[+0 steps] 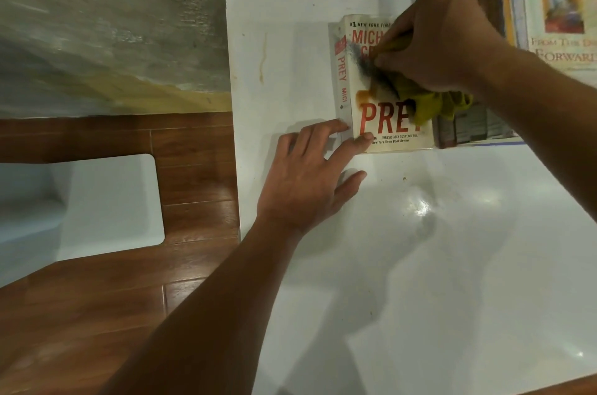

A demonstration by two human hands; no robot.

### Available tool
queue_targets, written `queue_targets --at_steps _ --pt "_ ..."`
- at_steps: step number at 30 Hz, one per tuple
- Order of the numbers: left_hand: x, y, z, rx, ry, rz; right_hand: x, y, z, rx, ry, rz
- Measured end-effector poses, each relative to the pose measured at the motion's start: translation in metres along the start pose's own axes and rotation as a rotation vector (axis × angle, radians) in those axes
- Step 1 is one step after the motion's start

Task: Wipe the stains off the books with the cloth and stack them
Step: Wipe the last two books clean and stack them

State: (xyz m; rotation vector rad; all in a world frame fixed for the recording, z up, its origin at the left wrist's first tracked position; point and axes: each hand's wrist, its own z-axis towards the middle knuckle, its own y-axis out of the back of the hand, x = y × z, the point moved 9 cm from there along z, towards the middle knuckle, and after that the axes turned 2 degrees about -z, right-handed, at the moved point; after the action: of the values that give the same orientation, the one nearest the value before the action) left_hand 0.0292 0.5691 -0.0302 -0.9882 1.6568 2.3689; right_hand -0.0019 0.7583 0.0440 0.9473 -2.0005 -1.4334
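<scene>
Nearest the camera, the left forearm is seen reaching up across the white table (pixel 452 265) to the left hand (pixel 310 175), which is laid flat with its fingers (pixel 326 131) straight and slightly spread. Two fingertips are pressed against the near left corner of the paperback (pixel 381 84), one on the spine edge and one on the bottom of the cover, while the thumb is rested on the table just below the book. The paperback is placed face up near the far edge of the table, its cover cream with "PREY" printed in large red letters and a red-lettered spine turned to the left. An orange-brown stain (pixel 363 96) is seen above the title, and a dark grey smudge is spread across the upper middle of the cover. The right hand (pixel 442 39) is set over the upper right of the cover, its fingers curled round a bunched yellow-green cloth (pixel 426 100) that is pressed onto the cover beside the smudge, with loose folds trailing towards the wrist. Just right of the paperback a dark book (pixel 465 126) is partly covered by the cloth, and further books (pixel 555 13) are stacked at the far right.
</scene>
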Motion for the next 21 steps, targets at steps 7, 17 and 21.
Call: queue_targets --at_steps 7,17,21 --pt "-0.002 0.001 0.002 -0.002 0.000 0.007 0.011 -0.005 0.004 0.038 0.099 -0.155" --pt "0.000 0.002 0.001 -0.006 -0.003 0.008 0.012 -0.005 -0.002 0.123 0.122 -0.054" --pt "-0.001 0.000 0.002 -0.006 -0.003 0.002 0.006 -0.001 -0.001 0.082 0.095 0.003"
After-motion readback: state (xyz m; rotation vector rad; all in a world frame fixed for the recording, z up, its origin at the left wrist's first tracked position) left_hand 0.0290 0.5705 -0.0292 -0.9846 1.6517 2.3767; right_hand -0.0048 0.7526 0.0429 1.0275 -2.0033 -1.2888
